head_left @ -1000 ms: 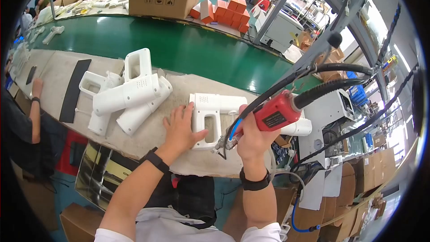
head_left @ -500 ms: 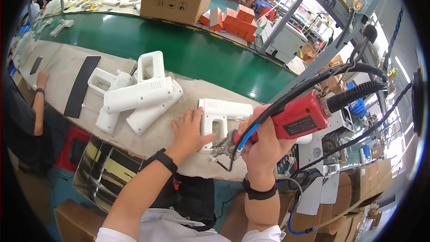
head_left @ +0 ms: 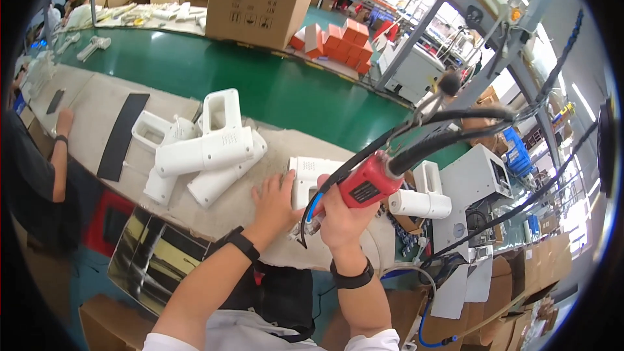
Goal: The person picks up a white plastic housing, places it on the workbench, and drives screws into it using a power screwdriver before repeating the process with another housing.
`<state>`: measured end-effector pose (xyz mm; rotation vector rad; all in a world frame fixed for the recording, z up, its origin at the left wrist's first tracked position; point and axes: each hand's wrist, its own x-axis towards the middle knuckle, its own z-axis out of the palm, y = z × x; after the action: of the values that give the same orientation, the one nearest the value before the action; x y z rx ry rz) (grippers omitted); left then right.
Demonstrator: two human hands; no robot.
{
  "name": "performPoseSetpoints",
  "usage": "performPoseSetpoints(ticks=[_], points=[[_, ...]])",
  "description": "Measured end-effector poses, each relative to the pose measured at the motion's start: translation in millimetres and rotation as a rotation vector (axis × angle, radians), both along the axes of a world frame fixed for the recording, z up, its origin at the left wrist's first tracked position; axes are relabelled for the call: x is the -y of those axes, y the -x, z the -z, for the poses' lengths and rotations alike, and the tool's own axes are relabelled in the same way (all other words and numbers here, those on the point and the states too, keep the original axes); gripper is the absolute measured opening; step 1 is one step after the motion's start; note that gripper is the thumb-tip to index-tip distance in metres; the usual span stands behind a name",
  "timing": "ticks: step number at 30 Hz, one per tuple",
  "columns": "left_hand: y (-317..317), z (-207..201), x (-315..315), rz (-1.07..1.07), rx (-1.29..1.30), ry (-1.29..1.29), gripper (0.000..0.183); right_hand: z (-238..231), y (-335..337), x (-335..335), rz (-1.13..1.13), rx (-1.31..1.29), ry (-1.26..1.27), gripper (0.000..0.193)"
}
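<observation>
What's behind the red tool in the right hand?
Part of a white housing, its left end showing beside the left hand. The red tool and right hand hide much of its handle and barrel.

the white pistol-shaped housing (head_left: 313, 166), dotted with small holes, lies on its side near the right end of the bench (head_left: 292, 143), handle toward the near edge. the red tool (head_left: 372, 183), dark-labelled, slants over it, partly hiding it, head lowered.
</observation>
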<state>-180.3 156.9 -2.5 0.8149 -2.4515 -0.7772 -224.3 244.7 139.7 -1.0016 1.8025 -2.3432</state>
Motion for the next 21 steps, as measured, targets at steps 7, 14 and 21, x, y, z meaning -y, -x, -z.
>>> performPoseSetpoints(ticks=[7,14,21], points=[[-2,4,6,0.131,-0.302,-0.134,0.084,-57,14,-39,0.153,0.146,0.182,0.014],[-74,-31,4,0.08,-0.327,-0.502,0.085,-21,31,-97,0.677,-0.483,-0.177,0.038],[-199,-72,-7,0.102,-0.488,-0.872,0.092,89,-58,-163,0.063,0.078,-0.489,0.061]])
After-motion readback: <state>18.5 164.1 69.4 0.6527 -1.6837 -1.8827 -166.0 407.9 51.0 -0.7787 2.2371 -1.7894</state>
